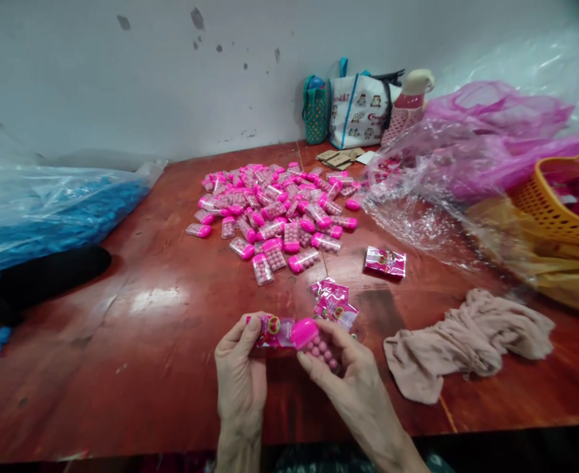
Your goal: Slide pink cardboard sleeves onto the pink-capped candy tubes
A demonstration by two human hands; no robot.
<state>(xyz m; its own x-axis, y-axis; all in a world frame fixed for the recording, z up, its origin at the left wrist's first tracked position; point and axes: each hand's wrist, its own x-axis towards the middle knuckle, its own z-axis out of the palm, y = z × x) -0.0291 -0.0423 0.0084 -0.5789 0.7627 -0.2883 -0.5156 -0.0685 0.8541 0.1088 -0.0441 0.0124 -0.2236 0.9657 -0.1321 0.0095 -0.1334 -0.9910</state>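
A small clear container (314, 343) of pink balls, with a bright pink cap, is held just above the near part of the table (171, 387), its cap turned to the left. The right hand (351, 371) has it pinched between thumb and fingers, a closed grip at the container's side. The left hand (243, 364) has its grip closed too, thumb over fingers on a flat printed wrapper (272, 331). The wrapper's right end meets the cap; whether the cap is slightly inside it or only against it is hard to tell from here.

Just beyond the right hand lie a few loose wrappers (335, 303), and farther to the right a neat printed stack (386, 262). A large heap of similar containers (291, 235) spreads across the middle of the table. A crumpled cloth (467, 341) lies to the right, near a yellow basket (540, 200) and pink plastic (506, 108). To the left is a clear bag (67, 210) with blue contents. A white bag (361, 112) stands against the wall (122, 85).
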